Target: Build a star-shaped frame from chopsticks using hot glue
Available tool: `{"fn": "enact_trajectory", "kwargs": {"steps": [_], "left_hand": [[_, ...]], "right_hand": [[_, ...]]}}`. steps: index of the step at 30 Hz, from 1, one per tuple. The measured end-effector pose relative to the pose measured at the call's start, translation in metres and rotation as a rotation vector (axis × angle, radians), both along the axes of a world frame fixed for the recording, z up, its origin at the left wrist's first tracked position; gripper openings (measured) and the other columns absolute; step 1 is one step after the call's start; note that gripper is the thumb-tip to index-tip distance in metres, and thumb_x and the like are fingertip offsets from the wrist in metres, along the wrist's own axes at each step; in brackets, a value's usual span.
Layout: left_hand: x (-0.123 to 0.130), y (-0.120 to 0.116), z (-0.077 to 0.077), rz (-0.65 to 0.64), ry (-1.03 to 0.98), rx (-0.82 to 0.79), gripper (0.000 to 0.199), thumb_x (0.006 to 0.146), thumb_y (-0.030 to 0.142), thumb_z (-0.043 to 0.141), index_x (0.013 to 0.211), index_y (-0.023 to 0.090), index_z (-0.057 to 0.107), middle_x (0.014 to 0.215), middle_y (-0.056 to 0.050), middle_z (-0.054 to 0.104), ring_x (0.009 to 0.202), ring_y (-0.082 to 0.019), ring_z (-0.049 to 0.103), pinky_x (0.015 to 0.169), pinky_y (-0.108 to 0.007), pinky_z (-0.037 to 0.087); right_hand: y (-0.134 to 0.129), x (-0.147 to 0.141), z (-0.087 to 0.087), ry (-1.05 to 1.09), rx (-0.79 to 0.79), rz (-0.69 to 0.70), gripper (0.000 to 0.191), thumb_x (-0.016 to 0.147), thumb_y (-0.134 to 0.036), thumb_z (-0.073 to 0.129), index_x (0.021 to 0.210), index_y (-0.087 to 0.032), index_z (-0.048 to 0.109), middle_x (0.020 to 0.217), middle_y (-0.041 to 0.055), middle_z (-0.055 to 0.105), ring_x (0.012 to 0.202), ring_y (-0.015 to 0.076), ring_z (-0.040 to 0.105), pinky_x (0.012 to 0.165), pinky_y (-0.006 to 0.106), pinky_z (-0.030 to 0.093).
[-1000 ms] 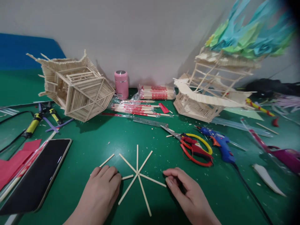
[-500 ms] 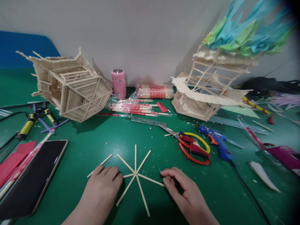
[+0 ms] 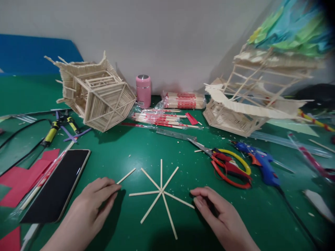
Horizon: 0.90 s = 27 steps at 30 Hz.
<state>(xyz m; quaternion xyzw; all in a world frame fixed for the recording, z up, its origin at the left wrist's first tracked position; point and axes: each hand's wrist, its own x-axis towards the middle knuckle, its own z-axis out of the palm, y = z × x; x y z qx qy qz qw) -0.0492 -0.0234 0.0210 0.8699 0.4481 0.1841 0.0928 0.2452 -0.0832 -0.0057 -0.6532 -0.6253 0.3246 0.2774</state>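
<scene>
Several thin wooden sticks form a star [image 3: 161, 190] on the green table, their inner ends meeting at its centre. My left hand [image 3: 98, 198] is just left of it, fingers loosely curled, thumb and index tips close but apart. A loose stick [image 3: 127, 175] lies by those fingertips; its near end is hidden behind them, and it does not look gripped. On the other side, my right hand [image 3: 218, 212] rests with bent fingers and a small gap between thumb and index. Its thumb is close to the outer end of the right stick [image 3: 180, 200]; contact is unclear.
Scissors [image 3: 227, 165] and a blue glue gun [image 3: 261, 162] lie at right. A phone [image 3: 59, 184] and red paper [image 3: 30, 174] are left. Behind stand two stick-built models [image 3: 104, 97] [image 3: 243, 104], a pink flask [image 3: 143, 91] and bundled sticks [image 3: 184, 100].
My left hand has moved left, off the star's left stick, which now shows in full. My right hand keeps its place beside the star. The whole view has shifted slightly.
</scene>
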Motion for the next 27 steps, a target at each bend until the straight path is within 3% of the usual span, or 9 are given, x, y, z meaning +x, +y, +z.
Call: {"fn": "enact_trajectory", "kwargs": {"steps": [3,10,17,27], "left_hand": [[-0.002,-0.003,-0.004,-0.010,0.006,0.007,0.020,0.084,0.024,0.041,0.087,0.020,0.060,0.080,-0.003,0.062,0.071,-0.015,0.059,0.061,-0.025,0.048],[0.021,-0.009,-0.029,-0.052,0.104,-0.072,0.023,0.086,0.019,0.034,0.087,0.021,0.057,0.080,-0.005,0.057,0.070,-0.020,0.053,0.058,-0.034,0.042],[0.023,-0.012,-0.030,-0.062,0.108,-0.107,0.030,0.088,0.019,0.027,0.080,0.021,0.056,0.075,-0.004,0.055,0.066,-0.018,0.050,0.056,-0.032,0.037],[0.034,0.001,-0.031,-0.083,0.200,0.128,0.026,0.085,0.014,0.034,0.075,0.018,0.058,0.069,-0.004,0.056,0.061,-0.017,0.051,0.054,-0.031,0.039]], "right_hand": [[0.000,0.000,0.000,-0.006,0.002,0.012,0.015,0.084,-0.031,0.045,0.090,-0.022,0.055,0.077,0.0008,0.058,0.066,0.0120,0.058,0.057,0.017,0.047],[0.000,-0.002,-0.002,-0.006,0.030,0.020,0.016,0.084,-0.030,0.044,0.090,-0.022,0.056,0.076,0.0016,0.058,0.066,0.0126,0.058,0.057,0.018,0.047],[0.000,-0.004,-0.002,0.019,0.035,0.017,0.015,0.084,-0.030,0.044,0.090,-0.022,0.056,0.075,0.0015,0.057,0.064,0.0127,0.057,0.056,0.020,0.047],[-0.001,-0.001,-0.003,-0.021,0.060,0.053,0.015,0.084,-0.029,0.044,0.087,-0.022,0.056,0.071,0.0014,0.057,0.063,0.0132,0.057,0.055,0.019,0.047]]}}
